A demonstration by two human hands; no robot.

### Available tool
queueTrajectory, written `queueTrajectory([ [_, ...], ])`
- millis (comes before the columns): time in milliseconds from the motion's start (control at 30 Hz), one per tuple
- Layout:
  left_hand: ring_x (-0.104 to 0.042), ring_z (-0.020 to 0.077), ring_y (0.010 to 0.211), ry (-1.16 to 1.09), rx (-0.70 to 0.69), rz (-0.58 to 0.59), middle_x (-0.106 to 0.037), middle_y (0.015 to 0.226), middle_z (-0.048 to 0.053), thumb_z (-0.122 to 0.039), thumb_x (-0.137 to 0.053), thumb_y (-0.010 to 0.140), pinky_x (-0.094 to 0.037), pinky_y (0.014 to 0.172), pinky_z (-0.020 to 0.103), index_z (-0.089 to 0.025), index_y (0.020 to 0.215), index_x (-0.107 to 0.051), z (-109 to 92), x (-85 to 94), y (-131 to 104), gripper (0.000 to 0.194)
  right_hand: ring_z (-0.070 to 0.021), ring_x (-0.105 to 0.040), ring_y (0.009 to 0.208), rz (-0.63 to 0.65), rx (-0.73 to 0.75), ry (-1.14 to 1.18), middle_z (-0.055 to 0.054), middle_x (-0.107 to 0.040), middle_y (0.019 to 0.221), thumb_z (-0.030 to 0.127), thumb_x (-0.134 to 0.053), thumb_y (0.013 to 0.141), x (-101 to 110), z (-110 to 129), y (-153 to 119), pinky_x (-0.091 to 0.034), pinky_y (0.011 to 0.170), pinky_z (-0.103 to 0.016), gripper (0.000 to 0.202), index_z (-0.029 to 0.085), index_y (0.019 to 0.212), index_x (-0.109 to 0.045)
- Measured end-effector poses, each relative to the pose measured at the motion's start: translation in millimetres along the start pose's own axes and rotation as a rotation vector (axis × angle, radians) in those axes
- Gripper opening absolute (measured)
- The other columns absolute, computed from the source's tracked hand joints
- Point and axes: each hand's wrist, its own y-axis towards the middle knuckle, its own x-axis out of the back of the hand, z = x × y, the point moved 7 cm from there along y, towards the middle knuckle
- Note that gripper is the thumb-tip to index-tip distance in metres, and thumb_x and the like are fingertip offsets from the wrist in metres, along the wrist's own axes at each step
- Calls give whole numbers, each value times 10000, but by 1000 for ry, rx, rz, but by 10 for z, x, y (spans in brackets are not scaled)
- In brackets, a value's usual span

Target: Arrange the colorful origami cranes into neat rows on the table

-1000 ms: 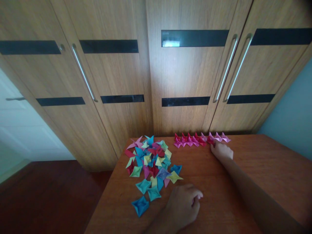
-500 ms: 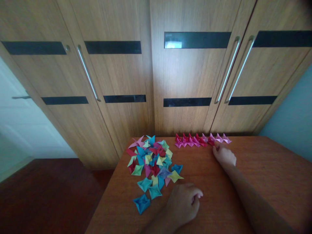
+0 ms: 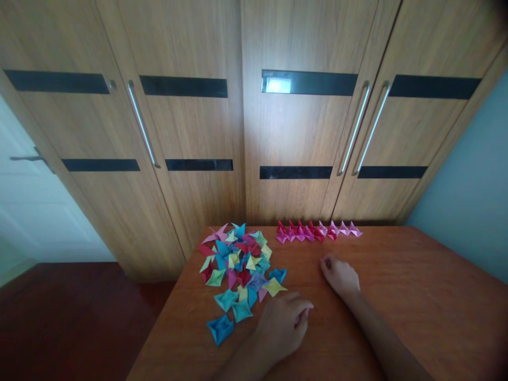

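My left hand (image 3: 283, 323) rests on the wooden table (image 3: 400, 301) in a loose fist, thumb against the curled fingers, with nothing showing in it. Just left of it lies a pile of folded paper origami pieces (image 3: 238, 259) in blue, green, yellow, red and pink. A blue origami piece (image 3: 220, 330) lies apart at the pile's near side. My right hand (image 3: 340, 276) is over the table in front of the rows, fingers curled in and no paper visible in them. Two rows of red and pink origami pieces (image 3: 301, 233) stand along the back edge.
A wooden wardrobe (image 3: 206, 127) with dark strips and long metal handles (image 3: 145, 124) rises right behind the table. To the left is a white door (image 3: 47, 222) above a dark reddish floor (image 3: 79, 312). A pale blue wall (image 3: 468, 185) borders the right side.
My right hand has drawn back toward me and left, away from a red origami piece at the front row's end. My left hand stays by the pile. The view has shifted slightly right.
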Motion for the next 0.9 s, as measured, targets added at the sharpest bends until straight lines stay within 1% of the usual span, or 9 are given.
queueTrajectory([
  [100,-587,146,820,59,-15,-62,-639,908,15,-113,-454,825,-442,723,231,-243,970,-617,-23,210,-3,254,-184,-624,773,13,54,19,-29,-667,831,419,-368,877,3,88,-54,-375,596,-242,276,253,868,-588],
  [200,-577,158,881,97,34,-180,-615,985,44,-153,-407,868,-440,773,247,-234,1001,-603,64,545,-6,250,-178,-624,771,27,58,53,-18,-670,817,408,-390,877,20,96,-55,-344,572,-230,255,251,847,-588],
  [300,-571,172,890,185,188,-249,-605,958,48,-206,-388,890,-431,797,269,-220,936,-604,288,902,-35,221,-170,-622,766,35,52,92,-11,-671,806,408,-403,877,20,72,-38,-328,558,-224,251,248,833,-592],
  [367,-569,181,887,276,316,-237,-603,941,43,-222,-398,884,-424,782,273,-214,885,-596,471,1083,-76,198,-165,-617,750,27,56,108,-7,-667,794,413,-408,873,12,58,-25,-320,550,-222,251,248,818,-590],
  [433,-573,175,852,358,432,-198,-597,937,36,-221,-405,874,-417,743,261,-214,886,-583,641,1196,-131,179,-162,-613,736,14,66,121,-3,-664,780,413,-411,869,2,49,-14,-313,548,-221,247,250,810,-588],
  [533,-573,172,874,440,535,-117,-586,960,30,-171,-436,824,-402,739,248,-218,912,-565,806,1237,-207,162,-154,-607,717,5,82,149,5,-662,756,402,-412,867,-12,41,1,-307,548,-219,240,252,796,-585],
  [600,-578,173,882,456,555,-36,-586,973,29,-137,-448,787,-396,731,246,-221,909,-559,859,1189,-242,185,-147,-603,702,0,84,170,10,-660,749,400,-415,866,-12,37,6,-304,544,-217,241,249,782,-582],
  [700,-594,178,831,443,552,75,-604,949,26,-153,-463,772,-391,657,241,-228,886,-566,898,1085,-277,171,-142,-598,692,-10,81,180,12,-657,741,399,-421,866,4,37,5,-304,540,-215,242,244,773,-582],
  [900,-607,195,851,465,550,109,-656,878,11,-223,-500,789,-378,625,240,-243,859,-587,964,1025,-293,114,-146,-602,709,7,66,171,10,-663,766,397,-427,866,15,39,-3,-307,538,-217,238,245,780,-588],
])
